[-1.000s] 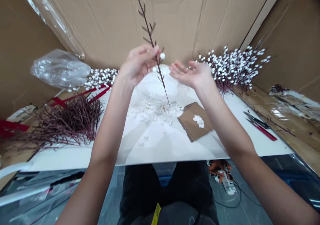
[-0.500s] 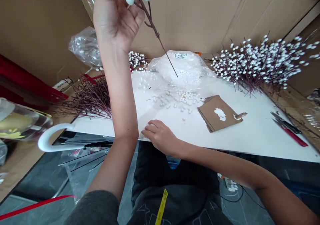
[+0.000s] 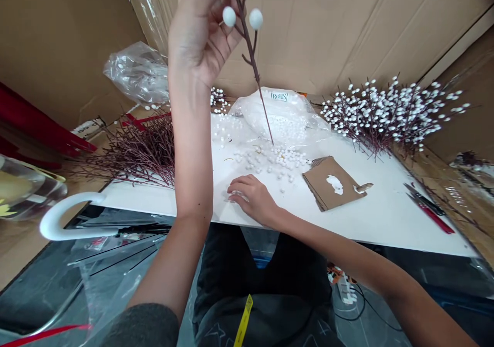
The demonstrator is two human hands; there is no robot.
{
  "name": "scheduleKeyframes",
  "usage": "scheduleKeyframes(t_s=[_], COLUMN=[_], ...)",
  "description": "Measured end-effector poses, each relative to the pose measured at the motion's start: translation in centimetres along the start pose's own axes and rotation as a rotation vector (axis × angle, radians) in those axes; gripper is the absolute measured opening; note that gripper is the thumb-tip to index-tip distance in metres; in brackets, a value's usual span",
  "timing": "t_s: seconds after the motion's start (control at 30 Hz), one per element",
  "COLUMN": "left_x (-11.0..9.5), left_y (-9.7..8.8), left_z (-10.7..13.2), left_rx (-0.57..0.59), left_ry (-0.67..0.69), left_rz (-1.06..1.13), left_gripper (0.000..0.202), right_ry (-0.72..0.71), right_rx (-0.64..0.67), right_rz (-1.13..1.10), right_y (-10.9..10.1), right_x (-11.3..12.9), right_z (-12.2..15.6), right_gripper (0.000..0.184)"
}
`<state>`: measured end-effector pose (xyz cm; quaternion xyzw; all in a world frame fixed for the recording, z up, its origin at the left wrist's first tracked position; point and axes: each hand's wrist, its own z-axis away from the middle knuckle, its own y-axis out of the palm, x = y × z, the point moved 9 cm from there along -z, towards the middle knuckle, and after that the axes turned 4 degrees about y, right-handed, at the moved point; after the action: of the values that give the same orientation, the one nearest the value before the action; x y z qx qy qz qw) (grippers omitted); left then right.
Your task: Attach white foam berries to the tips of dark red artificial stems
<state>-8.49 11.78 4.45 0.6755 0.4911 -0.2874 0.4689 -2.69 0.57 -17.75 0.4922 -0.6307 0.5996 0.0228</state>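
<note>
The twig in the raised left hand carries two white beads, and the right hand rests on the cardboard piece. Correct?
No. In the head view the right hand rests on the white board, apart from the cardboard piece. The left hand does hold the twig with two white beads.

my left hand [image 3: 200,33] holds a twig [image 3: 252,64] up above the board [image 3: 386,218]; my right hand [image 3: 250,200] rests on the board near its front edge; loose beads [image 3: 270,159] lie just behind it, a bag [image 3: 285,115] behind those; a cardboard piece [image 3: 332,182] sits to their right; bare twigs [image 3: 135,154] lie at the left, beaded branches [image 3: 389,115] at the right rear
</note>
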Motion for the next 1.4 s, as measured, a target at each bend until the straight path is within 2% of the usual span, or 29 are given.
scheduleKeyframes(t_s=[0.07, 0.1, 0.13, 0.27, 0.37, 0.47, 0.53, 0.6, 0.67, 0.73, 0.8, 0.83, 0.9, 1.0, 1.07, 1.13, 1.23, 1.3, 1.4], left_x=[-1.3, -1.2, -1.0, -0.2, 0.3, 1.3, 1.5, 1.6, 1.4, 1.1, 0.7, 0.5, 0.3, 0.1, 0.0, -0.1, -0.3, -0.5, -0.6], left_y=[1.8, 2.4, 2.6, 3.6, 4.5, 5.1, 5.8, 6.5, 7.0, 7.0, 6.7, 6.5, 6.3, 5.8, 5.4, 4.9, 4.5, 4.6, 5.1], left_z=[0.5, 0.9, 1.0, 1.8, 2.0, 2.3, 2.7, 3.3, 3.8, 4.1, 4.2, 4.2, 4.2, 3.9, 3.6, 3.4, 3.3, 3.3, 3.5], left_rx=[0.192, 0.255, 0.257, 0.295, 0.328, 0.326, 0.356, 0.403, 0.431, 0.413, 0.368, 0.348, 0.323, 0.290, 0.255, 0.210, 0.155, 0.148, 0.158], left_ry=[0.163, 0.164, 0.142, 0.111, 0.128, 0.094, 0.094, 0.111, 0.133, 0.148, 0.152, 0.152, 0.156, 0.175, 0.200, 0.236, 0.298, 0.338, 0.383], left_rz=[-0.004, -0.003, 0.017, 0.014, -0.020, -0.090, -0.134, -0.167, -0.194, -0.209, -0.211, -0.210, -0.208, -0.210, -0.215, -0.218, -0.220, -0.226, -0.225], left_gripper=[0.031, 0.020, 0.010, 0.017, 0.022, 0.027, 0.025, 0.021, 0.018, 0.018, 0.018, 0.018, 0.018, 0.018, 0.019, 0.020, 0.021, 0.020, 0.019], right_ry=[0.009, 0.009, 0.009, 0.008, 0.020, 0.059, 0.085, 0.084, 0.056, 0.021, -0.032, -0.076, -0.102, -0.006, 0.073, 0.131, 0.193, 0.227, 0.251], right_rx=[0.018, 0.027, 0.031, -0.023, -0.155, -0.330, -0.425, -0.513, -0.573, -0.611, -0.608, -0.561, -0.363, 0.093, 0.275, 0.337, 0.386, 0.418, 0.456], right_rz=[-0.050, -0.073, -0.093, -0.161, -0.242, -0.407, -0.551, -0.678, -0.776, -0.841, -0.878, -0.896, -0.872, -0.808, -0.757, -0.722, -0.738, -0.804, -0.915], right_y=[0.1, 0.3, 0.5, 0.9, -1.0, -5.9, -10.3, -15.1, -19.4, -22.7, -24.9, -25.5, -25.3, -22.1, -20.0, -18.5, -16.3, -15.1, -14.1], right_x=[-0.7, -0.9, -1.0, -1.1, -2.0, -4.2, -5.5, -5.8, -5.1, -3.6, -1.8, -0.8, 0.8, 1.4, 0.8, -0.1, -0.9, -1.2, -1.3], right_z=[-0.5, -0.8, -1.1, -2.1, -3.3, -4.9, -5.6, -5.8, -5.3, -4.3, -3.2, -2.8, -2.4, -2.1, -1.8, -2.0, -2.9, -3.5, -3.9], right_gripper=[0.010, 0.009, 0.009, 0.018, 0.015, 0.008, 0.005, 0.013, 0.020, 0.022, 0.021, 0.022, 0.032, 0.047, 0.052, 0.051, 0.038, 0.030, 0.030])
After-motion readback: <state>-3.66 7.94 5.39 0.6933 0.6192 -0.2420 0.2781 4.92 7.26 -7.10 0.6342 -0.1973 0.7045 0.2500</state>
